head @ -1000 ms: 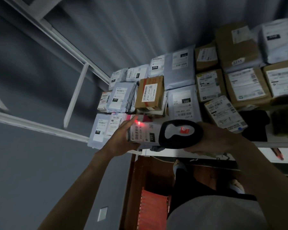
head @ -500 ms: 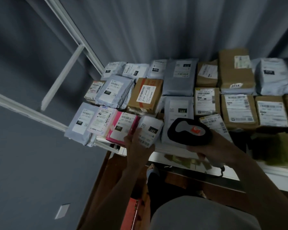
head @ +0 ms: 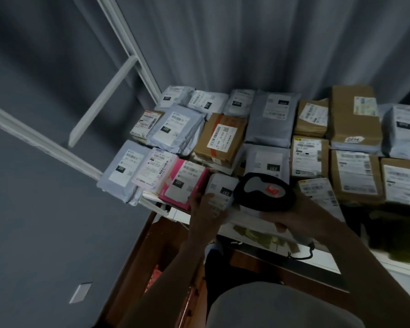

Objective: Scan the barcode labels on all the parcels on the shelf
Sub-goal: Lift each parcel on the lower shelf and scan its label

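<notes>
**Parcels lie label-up while 1 small white packet is handled at the shelf front**

Parcels, grey plastic mailers and brown cardboard boxes, cover the white metal shelf in rough rows, nearly all with their printed labels facing up, which I judge is so the scanner can read each one without turning it. At the front edge sits a small white plastic-wrapped parcel with a black "231" tag, just beside a pink mailer parcel on its left.

The left hand reaches up from below and rests on the near end of the white parcel; its fingers lie over the label, but blur hides whether they curl round the edge or simply press flat, so I cannot tell how firm that grip is. It probably steadies or seats the parcel in the row.

The right hand is wrapped round the handle of a black handheld barcode scanner with a grey top and red sticker, head toward the white parcel. No scan light shows on any label.
</notes>
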